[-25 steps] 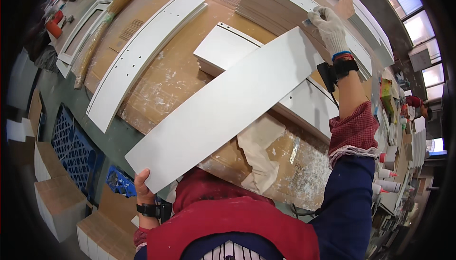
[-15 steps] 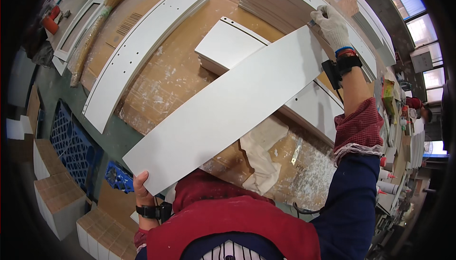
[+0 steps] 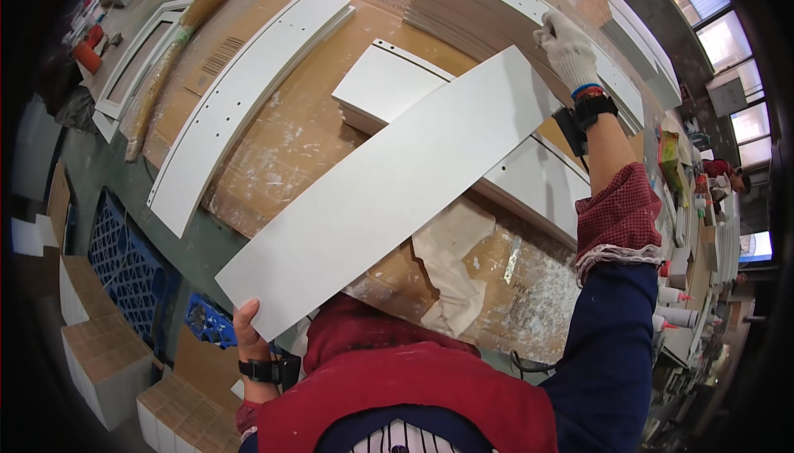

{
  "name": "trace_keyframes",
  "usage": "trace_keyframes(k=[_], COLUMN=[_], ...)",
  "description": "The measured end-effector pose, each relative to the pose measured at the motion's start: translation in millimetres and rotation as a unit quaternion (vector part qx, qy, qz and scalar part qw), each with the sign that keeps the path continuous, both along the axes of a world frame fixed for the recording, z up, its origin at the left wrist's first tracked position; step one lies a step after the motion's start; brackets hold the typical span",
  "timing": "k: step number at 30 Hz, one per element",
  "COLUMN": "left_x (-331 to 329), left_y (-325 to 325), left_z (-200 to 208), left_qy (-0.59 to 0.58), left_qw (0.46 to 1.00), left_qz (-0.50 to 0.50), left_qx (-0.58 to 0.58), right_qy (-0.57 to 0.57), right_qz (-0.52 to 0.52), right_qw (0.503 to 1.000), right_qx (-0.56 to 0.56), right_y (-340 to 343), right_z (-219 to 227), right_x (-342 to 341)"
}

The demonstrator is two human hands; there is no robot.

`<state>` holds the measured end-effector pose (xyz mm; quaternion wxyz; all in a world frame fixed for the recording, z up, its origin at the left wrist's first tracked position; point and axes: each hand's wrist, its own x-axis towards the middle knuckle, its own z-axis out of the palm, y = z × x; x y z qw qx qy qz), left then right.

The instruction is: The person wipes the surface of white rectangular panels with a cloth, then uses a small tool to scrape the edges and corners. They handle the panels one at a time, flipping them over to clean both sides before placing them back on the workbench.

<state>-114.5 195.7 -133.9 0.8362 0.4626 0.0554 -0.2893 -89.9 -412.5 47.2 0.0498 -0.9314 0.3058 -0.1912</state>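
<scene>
A long white board (image 3: 372,188) with a slightly curved edge lies tilted across the view, from lower left to upper right. My left hand (image 3: 248,325), bare, grips its near left corner, thumb on top and fingers hidden underneath. Just beyond the board's far end is my right hand (image 3: 571,49) in a white knitted glove, its fingers curled closed. Whatever those fingers hold, if anything, is hidden. Below the board, a stack of white drilled panels (image 3: 393,81) shows on both sides of it.
A cardboard-covered worktop (image 3: 289,139) carries a drilled white panel stack (image 3: 240,93) at left and a taller stack (image 3: 488,2) at the back. A crumpled cloth (image 3: 453,267) and a metal strip (image 3: 513,258) lie nearer me. A broom (image 3: 165,68) and a blue pallet (image 3: 124,254) are at left.
My right hand has gone from the board's far corner to a little past it, fingers still curled. The view has shifted slightly; my left hand keeps its grip on the board.
</scene>
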Motion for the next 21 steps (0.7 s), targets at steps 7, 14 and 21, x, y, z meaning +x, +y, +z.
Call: trace_keyframes(k=[7, 14, 21], left_x=[1, 0, 3], left_y=[5, -6, -6], left_z=[-15, -2, -6], left_qy=[0.022, -0.001, 0.001], left_qw=[0.999, 0.999, 0.999], left_qz=[-0.013, -0.001, -0.009], left_qx=[-0.035, -0.032, -0.046], right_qy=[-0.124, -0.212, -0.224], right_qz=[-0.022, -0.043, -0.064], right_qw=[0.974, 0.917, 0.937], right_qx=[0.189, 0.336, 0.260], right_y=[-7, 35, 14], right_z=[20, 2, -31], right_x=[-72, -113, -110])
